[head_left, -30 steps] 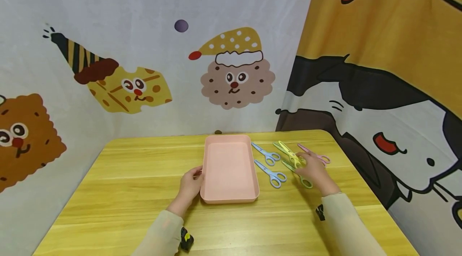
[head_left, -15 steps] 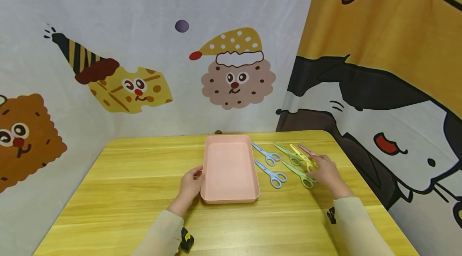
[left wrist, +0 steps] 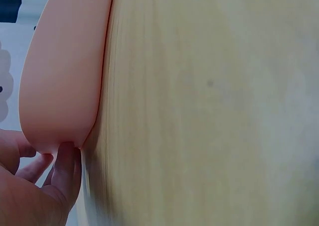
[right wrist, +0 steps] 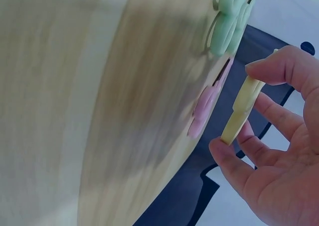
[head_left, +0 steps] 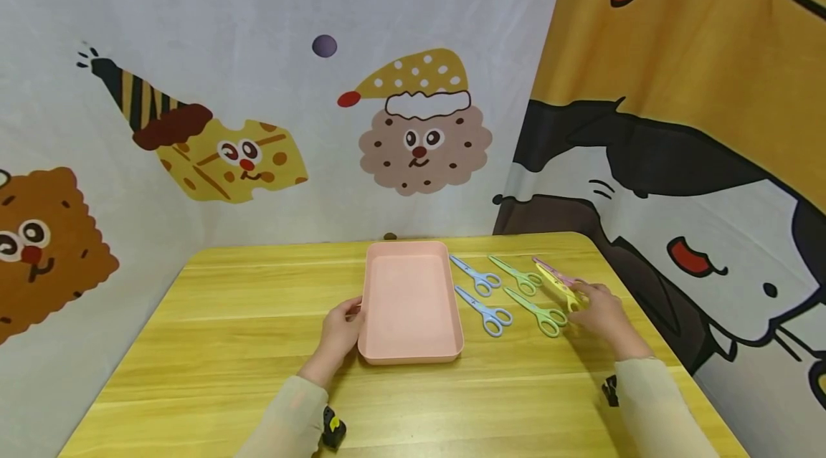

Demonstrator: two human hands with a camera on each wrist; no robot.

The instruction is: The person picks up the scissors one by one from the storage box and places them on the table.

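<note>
A shallow pink tray (head_left: 411, 300) lies on the wooden table. My left hand (head_left: 341, 332) holds its left side; in the left wrist view, bent fingers (left wrist: 65, 169) meet the tray wall. At the right, my right hand (head_left: 605, 313) pinches yellow scissors (head_left: 560, 287) by the handles, raised off the table with the blades pointing away to the back left. Beneath them, partly covered, lie pink scissors (head_left: 548, 266). In the right wrist view the yellow handle (right wrist: 242, 104) sits between thumb and fingertips, apart from the pink handle (right wrist: 203, 109).
Between the tray and my right hand lie two blue scissors, a rear pair (head_left: 479, 279) and a front pair (head_left: 487, 313). Two green scissors, one rear (head_left: 521, 279) and one front (head_left: 542, 316), lie beside them. A cartoon-printed curtain (head_left: 258, 71) hangs behind the table.
My right hand has carried the yellow scissors rightward, from over the green scissors to over the pink ones. My left hand and the tray have stayed in place.
</note>
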